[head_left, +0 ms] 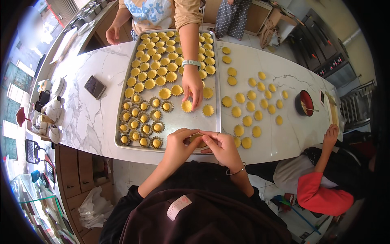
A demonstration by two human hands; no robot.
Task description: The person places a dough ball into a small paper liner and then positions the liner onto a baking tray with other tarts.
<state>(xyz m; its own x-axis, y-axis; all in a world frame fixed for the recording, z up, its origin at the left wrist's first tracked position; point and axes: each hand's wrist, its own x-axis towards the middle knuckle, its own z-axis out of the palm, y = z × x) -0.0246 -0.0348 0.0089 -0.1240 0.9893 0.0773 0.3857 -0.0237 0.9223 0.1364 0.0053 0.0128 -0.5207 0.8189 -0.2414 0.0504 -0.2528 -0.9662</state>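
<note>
Close to my body, over the front edge of a large metal baking tray (178,120), my left hand (178,142) and my right hand (222,149) are closed on one small tart tin (196,138). Fingers hide most of it, so its lining is hard to make out. On the tray's near left stand fluted tins with round yellow dough balls (144,118) in them. Rows of tins lined with yellow dough, tart shells (149,83), fill the far part. Across the table, a co-worker's hand (192,87) reaches down onto a tart shell (186,106) in the tray.
More tart shells (251,95) are spread over the marble table (280,140) right of the tray. A dark bowl with a red inside (304,103) holds a spoon. A phone (95,87) lies left of the tray. Another person's red sleeve (321,193) is at the right.
</note>
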